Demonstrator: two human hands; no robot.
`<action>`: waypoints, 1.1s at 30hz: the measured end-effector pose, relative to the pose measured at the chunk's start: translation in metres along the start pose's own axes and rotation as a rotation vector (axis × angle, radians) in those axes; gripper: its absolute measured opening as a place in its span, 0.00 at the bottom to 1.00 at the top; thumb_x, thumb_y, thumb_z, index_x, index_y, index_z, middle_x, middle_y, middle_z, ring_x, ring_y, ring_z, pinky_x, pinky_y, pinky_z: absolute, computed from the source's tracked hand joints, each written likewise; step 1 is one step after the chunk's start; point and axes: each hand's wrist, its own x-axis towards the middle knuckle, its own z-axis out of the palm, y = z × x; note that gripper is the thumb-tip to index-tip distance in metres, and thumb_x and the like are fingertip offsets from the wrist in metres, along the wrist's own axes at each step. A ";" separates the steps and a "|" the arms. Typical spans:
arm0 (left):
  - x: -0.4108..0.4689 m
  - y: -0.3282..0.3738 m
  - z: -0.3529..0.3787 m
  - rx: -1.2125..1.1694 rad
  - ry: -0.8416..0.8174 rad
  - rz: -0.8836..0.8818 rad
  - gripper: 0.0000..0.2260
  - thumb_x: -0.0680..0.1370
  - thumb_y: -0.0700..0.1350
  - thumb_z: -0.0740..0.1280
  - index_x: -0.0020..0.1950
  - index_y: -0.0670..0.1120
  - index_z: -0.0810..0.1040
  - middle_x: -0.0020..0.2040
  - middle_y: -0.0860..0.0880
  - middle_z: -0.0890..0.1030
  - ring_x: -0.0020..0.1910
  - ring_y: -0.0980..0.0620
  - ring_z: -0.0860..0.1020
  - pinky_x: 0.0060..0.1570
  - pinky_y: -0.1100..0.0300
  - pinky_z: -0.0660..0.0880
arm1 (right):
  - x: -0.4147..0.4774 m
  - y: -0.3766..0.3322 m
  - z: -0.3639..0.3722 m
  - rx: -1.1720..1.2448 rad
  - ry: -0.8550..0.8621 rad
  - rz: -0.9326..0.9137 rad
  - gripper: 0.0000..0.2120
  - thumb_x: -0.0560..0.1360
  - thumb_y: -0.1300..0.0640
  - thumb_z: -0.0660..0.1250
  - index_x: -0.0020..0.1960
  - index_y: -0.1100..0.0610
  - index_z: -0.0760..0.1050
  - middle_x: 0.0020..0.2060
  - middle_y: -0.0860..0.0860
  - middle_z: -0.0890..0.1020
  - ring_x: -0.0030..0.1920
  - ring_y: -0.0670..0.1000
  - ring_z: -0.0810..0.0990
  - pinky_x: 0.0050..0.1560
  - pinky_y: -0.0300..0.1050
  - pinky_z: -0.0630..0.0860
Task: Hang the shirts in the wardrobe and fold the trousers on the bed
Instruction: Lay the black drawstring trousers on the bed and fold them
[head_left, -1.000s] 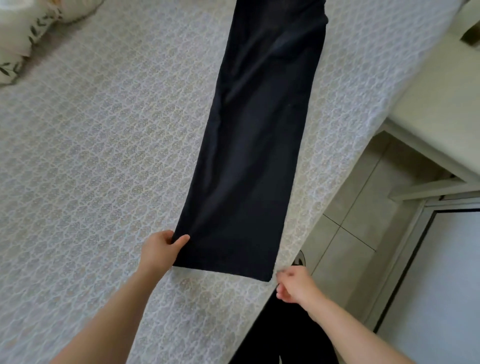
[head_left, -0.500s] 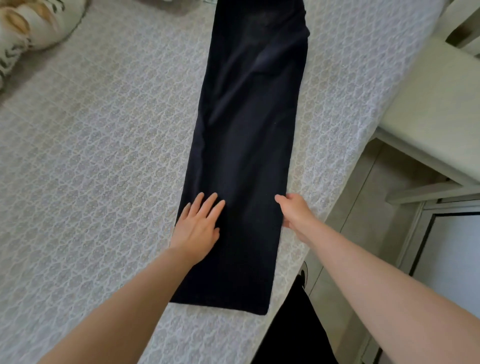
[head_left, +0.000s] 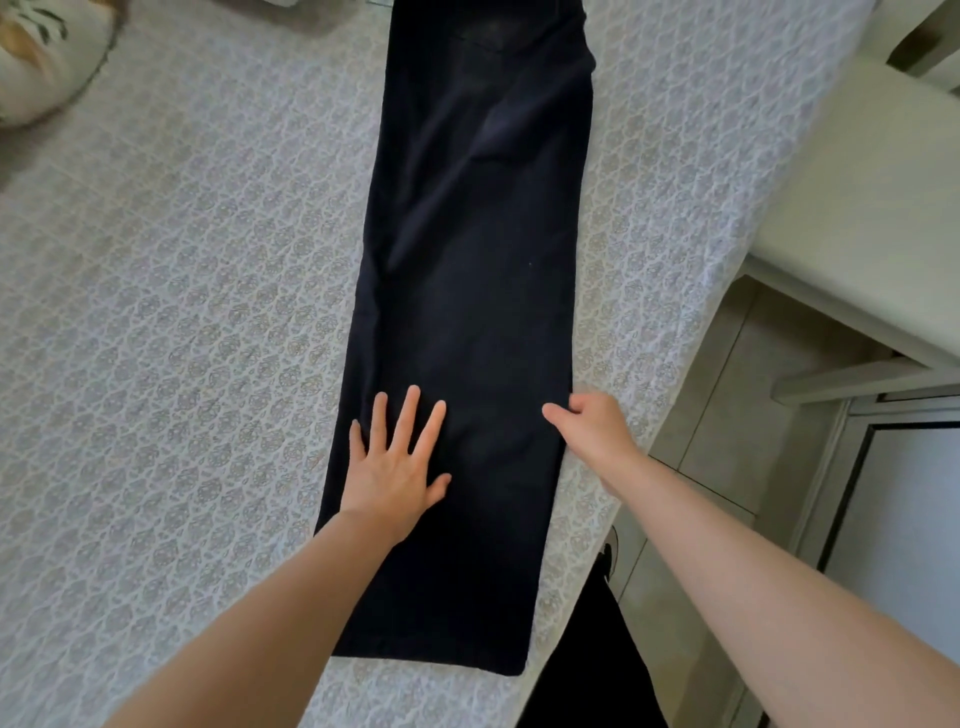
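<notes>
Dark navy trousers (head_left: 478, 270) lie flat and lengthwise on the bed (head_left: 182, 312), folded leg over leg, with the hems nearest me and the waist at the top edge of the view. My left hand (head_left: 397, 457) presses flat on the lower leg near its left side, fingers straight and spread. At the right edge of the same leg my right hand (head_left: 587, 426) has its fingers curled around the fabric edge.
The bed carries a white patterned lace cover. A leaf-print pillow (head_left: 47, 57) sits at the far left corner. Right of the bed stand a pale chair (head_left: 852, 223) and tiled floor (head_left: 727, 415). My own dark clothing (head_left: 597, 675) shows at the bottom.
Both hands left the hems and moved up the trouser legs. The left hand opened and now lies flat on the cloth; the right hand grips the right edge. The view has shifted forward.
</notes>
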 end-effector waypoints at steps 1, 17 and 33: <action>0.000 0.000 0.000 0.020 -0.006 0.004 0.40 0.80 0.66 0.50 0.74 0.53 0.23 0.79 0.44 0.30 0.78 0.36 0.37 0.75 0.37 0.51 | 0.000 0.003 -0.002 -0.009 -0.011 0.024 0.14 0.75 0.59 0.66 0.45 0.73 0.75 0.41 0.67 0.81 0.43 0.68 0.80 0.46 0.56 0.81; 0.137 0.005 -0.100 -0.134 0.093 -0.018 0.33 0.82 0.59 0.55 0.81 0.52 0.42 0.81 0.48 0.43 0.80 0.40 0.44 0.77 0.42 0.51 | 0.122 -0.107 -0.060 0.308 -0.215 0.014 0.08 0.78 0.53 0.66 0.56 0.53 0.77 0.51 0.51 0.84 0.50 0.52 0.84 0.53 0.54 0.81; 0.241 0.033 -0.177 -0.085 0.251 -0.143 0.24 0.79 0.52 0.65 0.72 0.43 0.71 0.69 0.42 0.72 0.53 0.37 0.76 0.46 0.46 0.76 | 0.231 -0.188 -0.125 0.379 -0.314 0.123 0.08 0.76 0.60 0.66 0.54 0.57 0.79 0.47 0.53 0.85 0.47 0.53 0.84 0.52 0.52 0.81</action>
